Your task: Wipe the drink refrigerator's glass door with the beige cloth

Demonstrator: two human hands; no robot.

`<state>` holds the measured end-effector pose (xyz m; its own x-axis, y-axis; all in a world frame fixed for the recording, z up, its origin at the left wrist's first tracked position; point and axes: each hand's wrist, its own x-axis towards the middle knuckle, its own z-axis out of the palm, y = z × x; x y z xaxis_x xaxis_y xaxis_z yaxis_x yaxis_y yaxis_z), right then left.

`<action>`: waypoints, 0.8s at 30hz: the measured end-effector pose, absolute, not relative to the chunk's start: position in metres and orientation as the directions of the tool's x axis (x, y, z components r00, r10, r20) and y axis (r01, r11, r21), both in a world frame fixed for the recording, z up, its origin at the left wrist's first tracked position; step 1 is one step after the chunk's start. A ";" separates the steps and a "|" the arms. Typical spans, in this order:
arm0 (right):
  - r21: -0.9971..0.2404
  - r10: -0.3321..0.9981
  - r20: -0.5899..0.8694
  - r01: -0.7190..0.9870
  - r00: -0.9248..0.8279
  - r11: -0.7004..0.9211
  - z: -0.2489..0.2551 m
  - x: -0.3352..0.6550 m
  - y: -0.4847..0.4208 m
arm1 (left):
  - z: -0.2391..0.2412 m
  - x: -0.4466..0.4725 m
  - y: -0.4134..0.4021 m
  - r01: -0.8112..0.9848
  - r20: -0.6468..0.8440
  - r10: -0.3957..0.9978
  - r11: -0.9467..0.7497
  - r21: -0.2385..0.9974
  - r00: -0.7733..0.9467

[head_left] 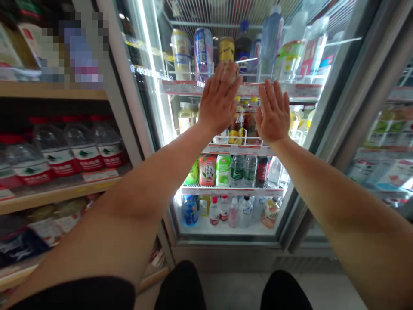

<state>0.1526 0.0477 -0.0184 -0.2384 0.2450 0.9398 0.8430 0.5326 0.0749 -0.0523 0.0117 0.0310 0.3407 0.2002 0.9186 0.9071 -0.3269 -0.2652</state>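
Observation:
My left hand [220, 100] is stretched out flat in front of a lit drinks fridge, fingers straight and close together. My right hand [274, 113] is held out flat beside it, a little lower. Both hold nothing, and their backs face me. They seem to be at the glass door [226, 239]; I cannot tell whether the palms touch it. Above the left hand stands a golden can [226, 48], with a blue can [203, 49] to its left. Above the right hand stands a tall clear bottle [270, 43]. Bottles with yellow caps are partly hidden behind the hands.
Lower fridge shelves hold a green-labelled bottle [223, 171], an orange-red carton [207, 170] and small red-capped bottles [214, 212]. A wooden shelf [87, 184] with large red-capped water bottles [80, 144] stands at left. A metal door frame [322, 172] and another fridge are at right.

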 end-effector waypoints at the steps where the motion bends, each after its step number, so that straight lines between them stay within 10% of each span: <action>1: 0.076 0.240 0.941 0.841 -0.238 0.536 -0.018 0.152 0.048 | 0.034 -0.055 0.014 0.887 0.891 0.227 -0.347 -0.305 0.394; 8: 0.096 0.214 0.949 0.856 -0.233 0.508 -0.019 0.151 0.048 | 0.058 -0.083 0.022 0.969 0.981 0.149 -0.229 -0.092 0.129; 14: 0.105 0.208 0.951 0.872 -0.229 0.479 -0.021 0.150 0.048 | 0.035 -0.093 0.012 0.833 0.830 0.176 -0.294 -0.469 0.529; 20: 0.113 0.178 0.958 0.863 -0.227 0.493 -0.021 0.151 0.052 | 0.044 -0.120 0.011 0.938 0.933 0.191 -0.228 -0.261 0.306; 24: 0.113 0.166 0.960 0.857 -0.224 0.503 -0.021 0.151 0.053 | 0.017 -0.126 0.005 0.854 0.863 0.143 -0.295 -0.429 0.484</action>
<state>0.1506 0.0526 -0.0215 -0.2245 0.1660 0.9602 0.8567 0.5033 0.1133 -0.1261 0.0048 0.0171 0.4835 0.1434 0.8635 0.8538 -0.2947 -0.4291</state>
